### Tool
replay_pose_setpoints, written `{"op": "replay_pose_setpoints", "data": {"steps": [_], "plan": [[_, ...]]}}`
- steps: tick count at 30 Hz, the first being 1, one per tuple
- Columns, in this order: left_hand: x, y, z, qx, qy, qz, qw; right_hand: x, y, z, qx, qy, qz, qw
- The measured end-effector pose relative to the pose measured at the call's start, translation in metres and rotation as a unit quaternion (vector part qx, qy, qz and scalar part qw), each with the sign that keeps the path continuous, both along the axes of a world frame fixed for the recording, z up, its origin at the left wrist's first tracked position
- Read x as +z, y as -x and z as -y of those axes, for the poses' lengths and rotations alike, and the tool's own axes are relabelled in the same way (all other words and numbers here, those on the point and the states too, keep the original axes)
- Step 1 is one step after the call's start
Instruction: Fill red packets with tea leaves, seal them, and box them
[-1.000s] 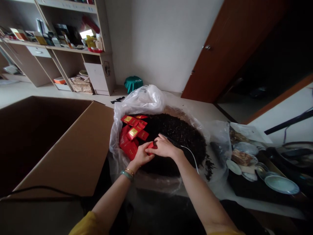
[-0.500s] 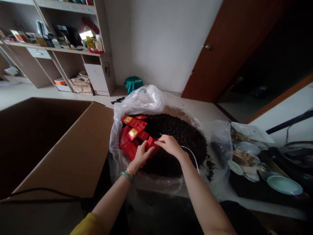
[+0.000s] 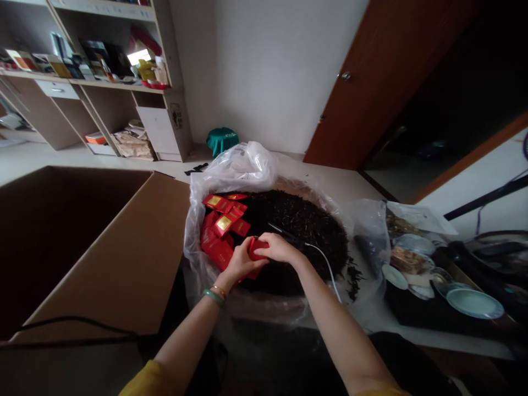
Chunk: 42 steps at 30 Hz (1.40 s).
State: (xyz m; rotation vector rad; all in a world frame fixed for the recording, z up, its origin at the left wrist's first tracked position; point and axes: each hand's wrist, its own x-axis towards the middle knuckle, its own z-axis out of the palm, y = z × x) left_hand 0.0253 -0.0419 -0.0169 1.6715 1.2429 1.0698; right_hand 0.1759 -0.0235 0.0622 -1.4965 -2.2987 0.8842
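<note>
Left hand (image 3: pixel 239 263) and right hand (image 3: pixel 277 247) pinch a red packet (image 3: pixel 256 248) over dark leaves (image 3: pixel 307 220), inside the plastic bag's (image 3: pixel 193 220) rim; the cardboard box (image 3: pixel 111 247) stands just left, cut off. Fingers partly hide the packet.

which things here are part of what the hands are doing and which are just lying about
Likely in use:
red packet, in the left hand and right hand
loose red packets
dark leafy pile
plastic liner around it

Seemingly just lying about:
green-covered object by the wall
pale oval dish
stacked papers under the desk

Unclear: cardboard box
</note>
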Motion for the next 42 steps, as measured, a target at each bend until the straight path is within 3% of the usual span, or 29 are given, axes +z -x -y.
{"op": "replay_pose_setpoints", "data": {"steps": [5, 10, 12, 15, 17, 20, 24, 27, 30, 34, 42], "plan": [[0.002, 0.000, 0.001, 0.013, -0.018, -0.037, 0.999, 0.008, -0.006, 0.000, 0.020, 0.015, -0.048, 0.999], [0.005, 0.000, 0.002, 0.026, -0.037, -0.044, 0.998, 0.014, -0.022, -0.007, -0.051, 0.117, -0.170, 0.977], [0.006, 0.000, 0.002, 0.029, -0.049, -0.028, 0.998, 0.014, -0.026, -0.010, -0.106, 0.084, -0.198, 0.971], [0.008, 0.001, 0.003, 0.032, -0.052, -0.019, 0.998, 0.016, -0.024, -0.008, -0.149, -0.048, -0.173, 0.972], [0.009, 0.001, 0.003, 0.025, -0.049, -0.024, 0.998, 0.020, -0.018, -0.005, -0.108, -0.123, -0.118, 0.979], [0.008, 0.001, 0.004, 0.009, -0.040, -0.042, 0.998, 0.028, -0.010, -0.004, 0.005, -0.141, -0.018, 0.990], [0.008, 0.001, 0.006, -0.021, -0.026, -0.063, 0.997, 0.035, -0.006, -0.017, 0.146, -0.030, 0.042, 0.988], [0.008, 0.001, 0.007, -0.049, -0.029, -0.061, 0.997, 0.033, -0.003, -0.025, 0.200, 0.076, 0.074, 0.974], [0.009, 0.001, 0.007, -0.075, -0.033, -0.058, 0.995, 0.029, 0.002, -0.023, 0.178, 0.119, 0.129, 0.968], [0.008, 0.001, 0.005, -0.068, -0.034, -0.062, 0.995, 0.027, 0.004, -0.019, 0.135, 0.086, 0.149, 0.976], [0.005, 0.000, 0.003, -0.019, -0.038, -0.080, 0.996, 0.037, -0.014, -0.020, 0.026, 0.100, -0.004, 0.995]]}}
